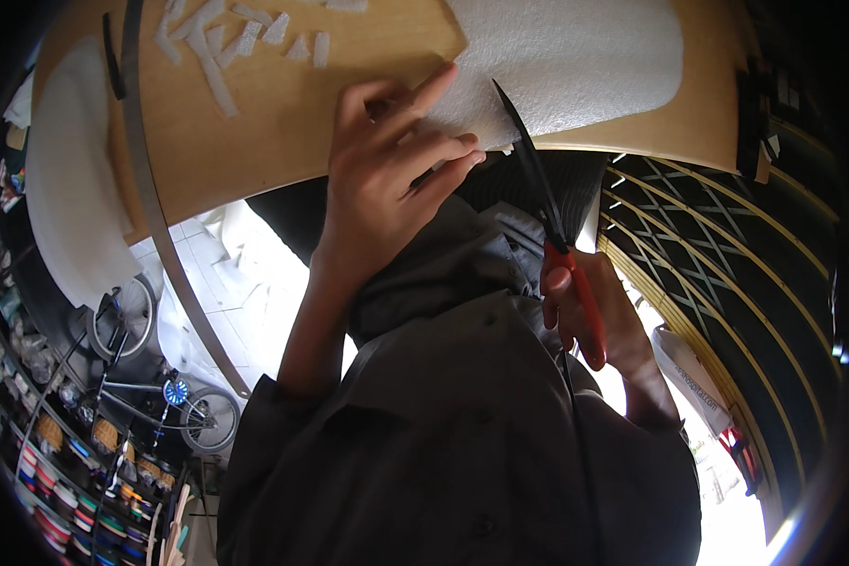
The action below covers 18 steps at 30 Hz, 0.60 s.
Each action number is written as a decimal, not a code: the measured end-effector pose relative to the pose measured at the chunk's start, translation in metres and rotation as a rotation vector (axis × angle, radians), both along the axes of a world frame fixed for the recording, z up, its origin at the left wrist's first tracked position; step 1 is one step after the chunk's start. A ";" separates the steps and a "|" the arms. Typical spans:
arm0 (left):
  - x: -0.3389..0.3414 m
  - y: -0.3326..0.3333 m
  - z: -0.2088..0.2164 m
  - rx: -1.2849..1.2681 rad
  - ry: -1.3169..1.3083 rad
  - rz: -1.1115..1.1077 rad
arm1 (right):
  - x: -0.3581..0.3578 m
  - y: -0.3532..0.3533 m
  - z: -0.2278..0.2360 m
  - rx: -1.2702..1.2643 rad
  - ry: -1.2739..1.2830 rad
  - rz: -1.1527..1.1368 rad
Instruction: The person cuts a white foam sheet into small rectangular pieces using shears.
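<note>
At the board's edge, left hand [387, 165] pinching white foam [557, 66] (right hand [590, 316] gripping scissors [547, 217]).

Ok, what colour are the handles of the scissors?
Red, with dark blades; scissors held in the right hand, seen in the head view.

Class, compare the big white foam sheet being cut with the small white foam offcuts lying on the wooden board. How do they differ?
The big white foam sheet is one broad, rounded piece; the small white foam offcuts are many narrow strips and triangles. The sheet is pinched by the left hand; the offcuts lie loose, untouched. Both are white foam on the wooden board.
</note>
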<state>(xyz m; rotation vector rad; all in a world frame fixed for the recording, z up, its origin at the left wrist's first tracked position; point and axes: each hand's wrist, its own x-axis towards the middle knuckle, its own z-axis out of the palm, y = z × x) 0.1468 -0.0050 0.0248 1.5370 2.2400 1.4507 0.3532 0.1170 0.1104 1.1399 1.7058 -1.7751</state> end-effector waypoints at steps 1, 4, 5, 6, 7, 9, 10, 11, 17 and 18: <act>0.000 0.000 0.000 0.001 0.001 -0.002 | -0.001 0.000 0.000 0.000 -0.002 -0.020; -0.003 -0.001 0.001 0.004 0.003 -0.011 | -0.008 0.004 0.005 0.039 -0.083 0.053; -0.003 -0.001 0.001 0.006 0.004 -0.019 | -0.010 0.004 0.006 0.051 -0.116 0.059; -0.004 -0.001 0.002 0.005 0.002 -0.024 | -0.009 0.003 0.005 0.072 -0.136 0.067; -0.005 0.000 0.003 0.005 -0.001 -0.029 | -0.009 0.004 0.005 0.072 -0.121 0.084; -0.005 0.000 0.003 0.012 -0.014 -0.034 | -0.009 0.008 0.003 0.072 -0.094 0.118; -0.005 0.000 0.003 0.019 -0.024 -0.035 | -0.009 0.009 0.003 0.045 -0.056 0.103; -0.006 0.000 0.003 0.022 -0.031 -0.034 | -0.010 0.010 0.004 0.070 -0.020 0.097; -0.007 0.000 0.004 0.016 -0.066 -0.041 | -0.019 0.020 0.006 0.070 -0.072 0.169; -0.007 0.000 0.005 0.014 -0.074 -0.040 | -0.019 0.019 0.005 0.082 -0.071 0.172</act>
